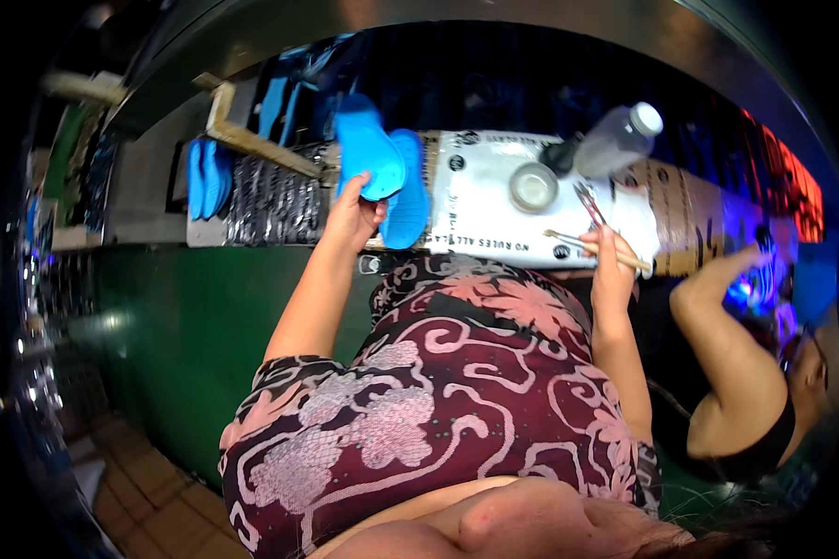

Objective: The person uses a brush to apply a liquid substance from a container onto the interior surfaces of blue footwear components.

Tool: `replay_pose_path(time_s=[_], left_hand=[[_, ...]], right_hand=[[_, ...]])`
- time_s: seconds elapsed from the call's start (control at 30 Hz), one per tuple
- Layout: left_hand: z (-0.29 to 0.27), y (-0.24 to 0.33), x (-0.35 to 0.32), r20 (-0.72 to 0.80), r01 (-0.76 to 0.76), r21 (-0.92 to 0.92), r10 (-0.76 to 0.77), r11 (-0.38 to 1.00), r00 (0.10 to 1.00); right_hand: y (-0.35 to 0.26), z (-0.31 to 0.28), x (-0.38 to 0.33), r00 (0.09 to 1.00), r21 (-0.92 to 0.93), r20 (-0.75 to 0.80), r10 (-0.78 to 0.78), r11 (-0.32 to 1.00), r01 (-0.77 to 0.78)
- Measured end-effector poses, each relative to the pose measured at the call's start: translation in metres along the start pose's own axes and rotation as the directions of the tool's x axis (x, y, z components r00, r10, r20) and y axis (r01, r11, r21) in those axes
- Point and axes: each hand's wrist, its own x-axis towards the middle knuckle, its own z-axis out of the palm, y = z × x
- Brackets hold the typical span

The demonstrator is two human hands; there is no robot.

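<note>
My left hand grips the heel end of a bright blue shoe insole, its thumb on top. Under and beside it a second blue insole lies on the bench near its front edge. On the right, my right hand is closed around a slim brush with a pale wooden handle. A red-handled tool stands out past the fingertips; whether it is held too, I cannot tell. Nearby, a round glass jar sits on a white printed sheet.
A clear bottle with a white cap stands behind the jar, beside a dark object. More blue insoles are stacked at the left, near a wooden bar. A co-worker's bent arm reaches in from the right.
</note>
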Motion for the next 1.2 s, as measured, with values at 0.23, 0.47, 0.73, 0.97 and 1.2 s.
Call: replay_pose_path(time_s=[0.23, 0.47, 0.73, 0.97, 1.2], left_hand=[[0.092, -0.037, -0.025, 0.118, -0.346, 0.414, 0.327, 0.842, 0.938], [0.136, -0.055, -0.034, 0.299, -0.490, 0.585, 0.390, 0.646, 0.871], [0.151, -0.063, -0.041, 0.371, -0.542, 0.573, 0.395, 0.614, 0.840], [0.146, -0.070, -0.038, 0.374, -0.566, 0.630, 0.432, 0.531, 0.821], [0.146, -0.067, -0.039, 0.382, -0.564, 0.626, 0.418, 0.538, 0.824]], right_hand=[[-0.035, 0.003, 0.002, 0.993, 0.144, 0.045, -0.108, 0.984, 0.101], [-0.061, 0.014, 0.005, 0.797, -0.101, 0.234, -0.556, 0.802, 0.589], [-0.043, 0.013, 0.004, 0.743, -0.186, 0.252, -0.621, 0.722, 0.667], [-0.040, 0.002, 0.004, 0.767, -0.174, 0.180, -0.616, 0.747, 0.642], [-0.047, 0.008, 0.004, 0.711, -0.207, 0.276, -0.647, 0.682, 0.701]])
